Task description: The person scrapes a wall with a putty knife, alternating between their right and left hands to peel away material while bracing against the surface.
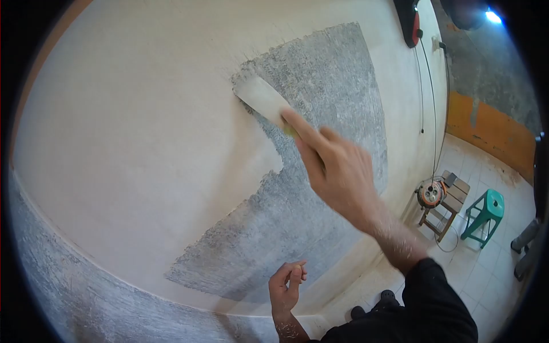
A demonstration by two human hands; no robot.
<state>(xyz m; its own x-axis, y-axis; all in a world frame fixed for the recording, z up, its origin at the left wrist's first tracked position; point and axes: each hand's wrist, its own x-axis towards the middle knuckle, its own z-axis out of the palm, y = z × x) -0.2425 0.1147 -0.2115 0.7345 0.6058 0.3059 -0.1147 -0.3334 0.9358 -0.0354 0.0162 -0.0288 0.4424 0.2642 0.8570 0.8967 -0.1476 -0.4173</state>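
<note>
My right hand [346, 171] is closed around the handle of a putty knife [262, 97], with the index finger stretched along it. The wide pale blade lies against the wall [154, 131], at the ragged edge between the cream coating and a rough grey scraped patch [337, 74]. Most of the handle is hidden by my fingers; a bit of yellow-green shows. Lower down, my left hand [286, 284] is curled into a loose fist in front of the grey patch, with nothing visible in it. Pale flecks cling to both forearms.
A cable reel [430, 193] sits on a wooden stool [453, 197] at the right, its cord running up the wall. Beside it stands a green plastic stool [486, 214] on the tiled floor [466, 280]. Another person's legs [527, 246] show at the far right edge.
</note>
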